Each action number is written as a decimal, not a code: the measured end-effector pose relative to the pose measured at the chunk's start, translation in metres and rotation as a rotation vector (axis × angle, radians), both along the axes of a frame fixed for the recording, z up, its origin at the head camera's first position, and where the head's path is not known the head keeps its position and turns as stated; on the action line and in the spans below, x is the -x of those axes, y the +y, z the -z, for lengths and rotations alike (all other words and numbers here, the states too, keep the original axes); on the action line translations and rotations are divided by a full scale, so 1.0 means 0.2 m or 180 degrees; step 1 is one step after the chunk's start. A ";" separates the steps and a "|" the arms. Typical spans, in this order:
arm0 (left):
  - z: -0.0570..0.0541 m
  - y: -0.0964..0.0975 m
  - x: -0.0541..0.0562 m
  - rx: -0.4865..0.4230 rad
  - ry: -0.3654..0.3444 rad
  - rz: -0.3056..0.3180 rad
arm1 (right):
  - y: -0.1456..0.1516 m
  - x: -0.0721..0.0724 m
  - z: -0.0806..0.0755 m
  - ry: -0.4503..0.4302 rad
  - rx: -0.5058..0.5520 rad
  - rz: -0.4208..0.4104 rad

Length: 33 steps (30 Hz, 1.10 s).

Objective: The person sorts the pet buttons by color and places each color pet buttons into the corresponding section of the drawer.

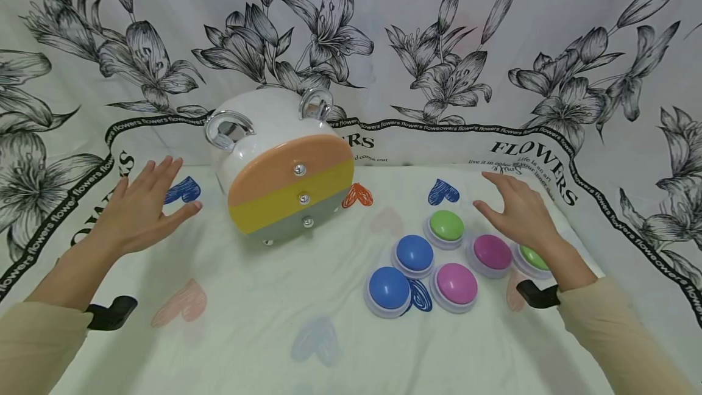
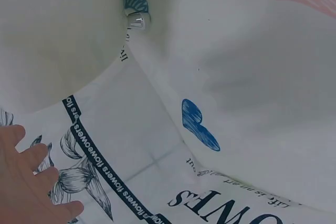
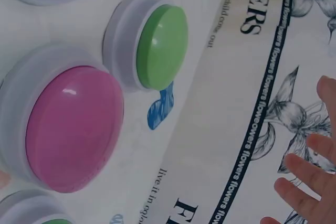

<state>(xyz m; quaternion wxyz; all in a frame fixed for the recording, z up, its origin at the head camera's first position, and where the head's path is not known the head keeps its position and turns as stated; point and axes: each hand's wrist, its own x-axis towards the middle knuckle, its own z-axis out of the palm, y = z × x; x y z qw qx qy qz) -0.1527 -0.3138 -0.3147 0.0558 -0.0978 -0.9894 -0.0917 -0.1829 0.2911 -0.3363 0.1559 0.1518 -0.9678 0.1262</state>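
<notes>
My left hand (image 1: 139,206) is held out with straight, spread fingers, left of a white rounded box (image 1: 269,111) and apart from it. The box has an orange, yellow and green striped front (image 1: 290,181) with small silver knobs, and two chrome rings on top. My right hand (image 1: 518,206) is also open, holding nothing, above the right end of a group of round domed buttons. Nearest it are a magenta button (image 1: 492,253) and a green button (image 1: 533,257), partly hidden by the wrist. Another green button (image 3: 163,48) shows in the right wrist view.
Left of those lie two blue buttons (image 1: 389,288) and a second magenta button (image 1: 457,284), close together in white bases. A pale cloth (image 1: 236,334) printed with hearts covers the table. Behind it rises a flower-printed cloth (image 1: 378,90). Each wrist wears a black strap (image 1: 112,314).
</notes>
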 end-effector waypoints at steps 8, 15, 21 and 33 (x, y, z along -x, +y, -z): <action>0.00 0.00 0.02 -0.0496 0.0031 -0.0038 | -0.09 0.01 0.01 0.0011 0.0318 -0.0123; -0.01 0.04 0.02 -0.1132 -0.0118 -0.0083 | -0.21 0.01 0.02 0.0108 0.0381 -0.0290; -0.04 0.09 0.03 -0.1350 -0.0115 -0.0160 | -0.32 0.02 0.00 -0.0035 0.0410 -0.0395; -0.09 0.15 0.06 -0.1687 -0.0166 -0.0417 | -0.58 0.04 -0.01 0.0321 0.0641 -0.0801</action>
